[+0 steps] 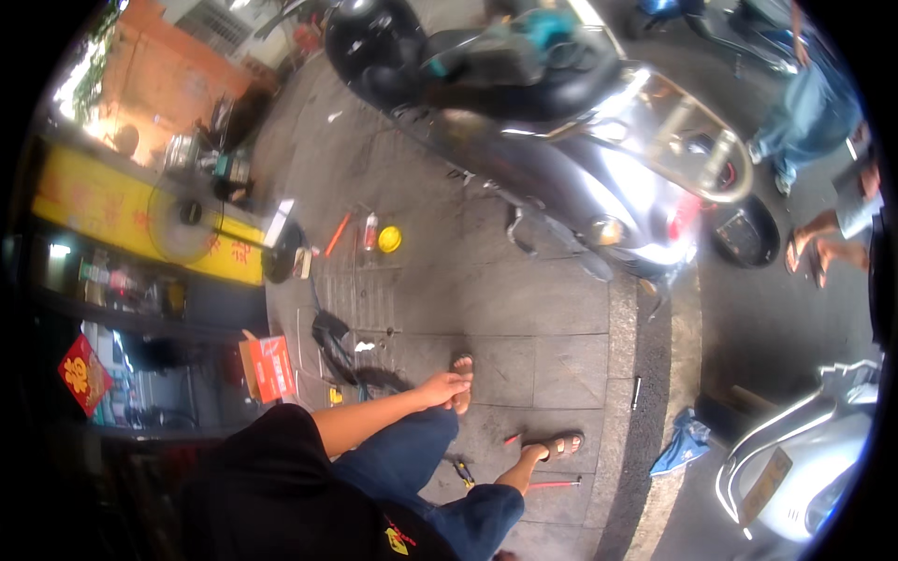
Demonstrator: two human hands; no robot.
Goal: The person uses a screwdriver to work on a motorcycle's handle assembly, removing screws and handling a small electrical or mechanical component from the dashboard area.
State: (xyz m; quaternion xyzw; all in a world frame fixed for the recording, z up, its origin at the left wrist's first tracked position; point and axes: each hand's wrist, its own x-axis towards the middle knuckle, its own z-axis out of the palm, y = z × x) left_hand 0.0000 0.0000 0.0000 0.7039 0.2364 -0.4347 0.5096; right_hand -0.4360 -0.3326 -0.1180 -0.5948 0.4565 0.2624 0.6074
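Observation:
My left hand (443,389) hangs past my bent left knee, just in front of my sandalled left foot (463,363). Its fingers are curled together, and anything between them is too small or hidden to make out. No part of my right hand shows. On the paving between my feet lie pliers with yellow and black handles (464,472) and a short red piece (512,438). Beyond my right foot (561,446) rests a long thin tool with a red shaft (554,484).
A silver-grey scooter (552,178) stands ahead, a black tub (745,231) by its tail. An orange carton (271,367), a spray can (370,231), a yellow round lid (389,239) and a fan (190,213) are leftward. Blue cloth (683,439) and a white scooter (804,467) are rightward, with people beyond.

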